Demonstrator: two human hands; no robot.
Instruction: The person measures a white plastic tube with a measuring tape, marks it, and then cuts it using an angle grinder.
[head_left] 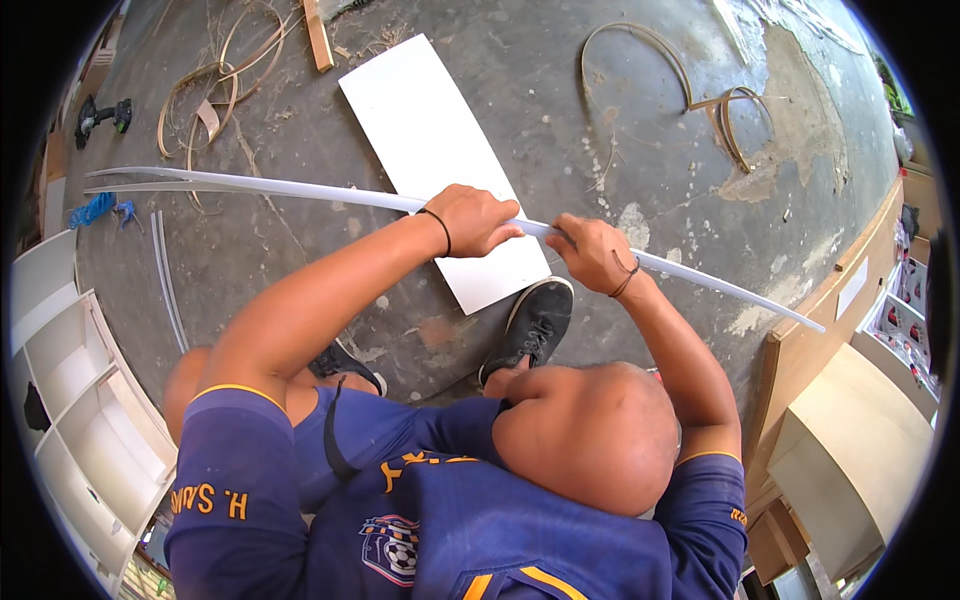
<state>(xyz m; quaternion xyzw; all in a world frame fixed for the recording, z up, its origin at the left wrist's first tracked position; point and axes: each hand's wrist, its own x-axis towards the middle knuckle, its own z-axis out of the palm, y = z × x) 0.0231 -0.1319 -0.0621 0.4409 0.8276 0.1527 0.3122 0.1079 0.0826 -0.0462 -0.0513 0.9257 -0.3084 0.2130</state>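
A long, thin white strip (310, 188) runs across in front of me, its left end split into two tails and its right end reaching toward a wooden panel. My left hand (468, 218) is closed around the strip near its middle. A short way to the right, my right hand (590, 250) also grips it, with the fingers wrapped over the top. Below the strip, a white rectangular board (430, 110) lies flat on the floor, partly covered by my left hand and the strip.
Coiled edging strips (235, 75) lie at the far left, and more coils (735, 120) at the far right. A cordless drill (102, 120) rests on the left. White shelving (100, 420) stands at the left, a wooden panel (830, 310) at the right. My shoe (530, 325) is beside the board.
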